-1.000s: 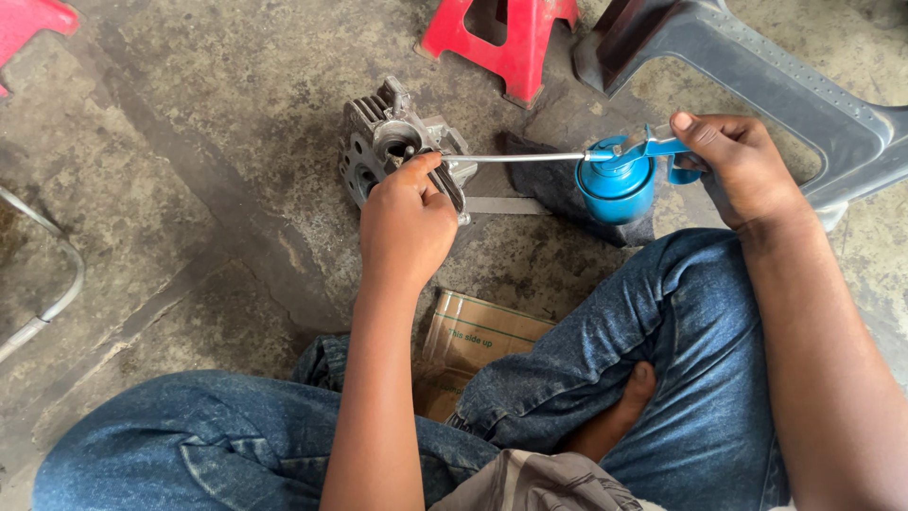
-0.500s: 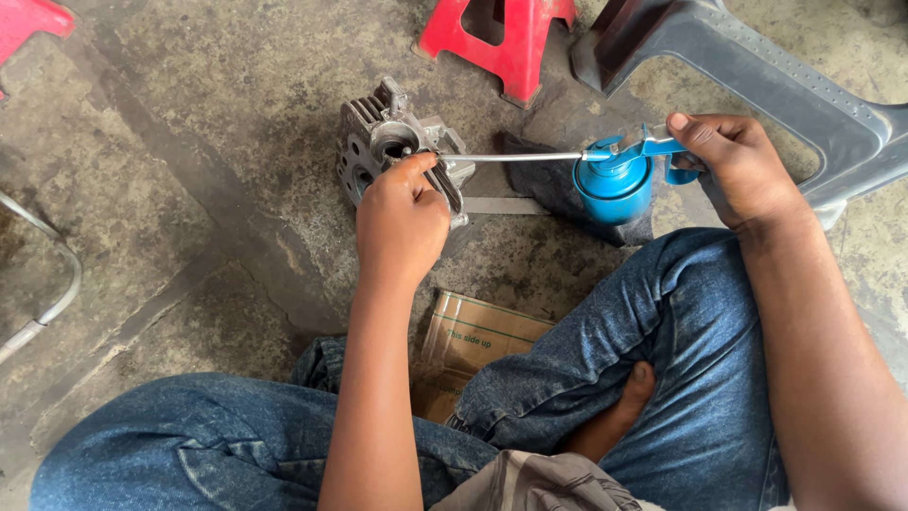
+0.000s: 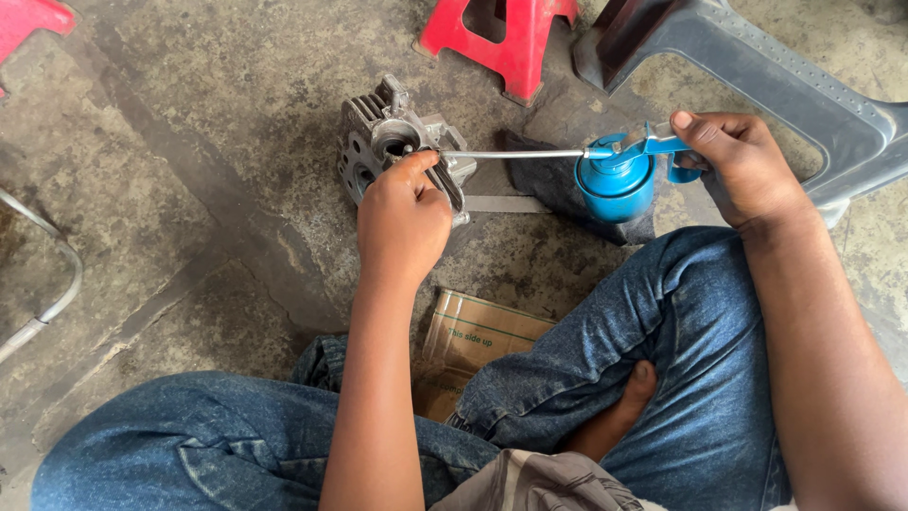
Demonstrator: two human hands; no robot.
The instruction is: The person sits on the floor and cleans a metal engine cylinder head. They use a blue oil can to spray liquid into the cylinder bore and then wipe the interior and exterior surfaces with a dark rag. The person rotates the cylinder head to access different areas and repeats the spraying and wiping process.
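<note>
Both hands busy: left hand (image 3: 402,220) gripped finned cylinder head (image 3: 383,142) on concrete floor (image 3: 189,189); right hand (image 3: 738,161) clasped blue oil can (image 3: 615,182), spout at port. Oiling step; steady aim needed.

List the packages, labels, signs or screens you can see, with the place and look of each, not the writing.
Cardboard box: flat, brown, with dark print and a shiny taped face, lying on the floor between the knees, below the left hand that steadies the engine part.
No labels visible on the oil can in the right hand; no signs or screens.
</note>
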